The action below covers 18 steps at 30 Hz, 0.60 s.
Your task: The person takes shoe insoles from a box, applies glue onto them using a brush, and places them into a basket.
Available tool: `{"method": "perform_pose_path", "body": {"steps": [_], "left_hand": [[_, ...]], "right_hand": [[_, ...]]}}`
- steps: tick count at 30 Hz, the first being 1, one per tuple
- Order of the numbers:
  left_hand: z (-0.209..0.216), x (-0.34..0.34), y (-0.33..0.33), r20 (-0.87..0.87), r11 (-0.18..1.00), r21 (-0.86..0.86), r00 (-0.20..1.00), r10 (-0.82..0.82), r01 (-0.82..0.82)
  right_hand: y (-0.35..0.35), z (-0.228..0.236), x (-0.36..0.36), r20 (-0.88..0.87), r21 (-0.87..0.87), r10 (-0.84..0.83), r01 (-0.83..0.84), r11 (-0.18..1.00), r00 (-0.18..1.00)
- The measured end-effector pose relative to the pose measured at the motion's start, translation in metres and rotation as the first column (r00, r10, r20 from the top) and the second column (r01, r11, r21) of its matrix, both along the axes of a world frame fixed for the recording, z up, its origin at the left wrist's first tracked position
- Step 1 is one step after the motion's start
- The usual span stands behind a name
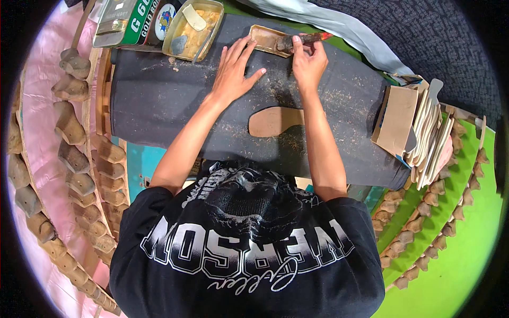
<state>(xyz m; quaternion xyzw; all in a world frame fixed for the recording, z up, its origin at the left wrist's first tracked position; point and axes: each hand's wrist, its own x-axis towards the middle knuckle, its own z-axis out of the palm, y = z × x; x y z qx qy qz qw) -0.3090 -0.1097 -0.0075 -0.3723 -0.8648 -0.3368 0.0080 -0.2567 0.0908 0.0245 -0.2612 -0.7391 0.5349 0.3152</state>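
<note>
My right hand (pixel 309 64) grips a dark, caked brush (pixel 284 44) with a red-tipped handle. The brush's wide end rests in a small rectangular tray (pixel 263 37) coated with brownish residue. Fingers spread, my left hand (pixel 231 73) lies with its fingertips at the tray's left side and holds nothing. A brown shoe-sole-shaped piece (pixel 271 122) lies flat on the dark cloth-covered work surface (pixel 175 100), nearer my body, its right end hidden behind my right forearm.
Left of the tray stand a tub of amber paste (pixel 208 40) with scrapers in it and a green-and-black tin (pixel 127 24). A cardboard box (pixel 393 114) with stacked sole-shaped pieces (pixel 422 132) sits at the right edge. Racks of shoe lasts (pixel 74 122) flank both sides.
</note>
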Motion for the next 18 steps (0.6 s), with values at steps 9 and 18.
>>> {"method": "perform_pose_path", "body": {"steps": [9, 18], "left_hand": [[-0.002, 0.005, 0.004, 0.072, 0.998, 0.061, 0.997, 0.002, -0.006], [0.012, 0.043, -0.003, 0.092, 0.990, 0.132, 0.995, 0.033, -0.045]], "right_hand": [[0.011, -0.019, -0.002, 0.174, 0.222, -0.042, 0.003, 0.975, 0.984], [0.059, -0.013, 0.050, 0.160, -0.297, 0.242, -0.188, 0.936, 0.957]]}}
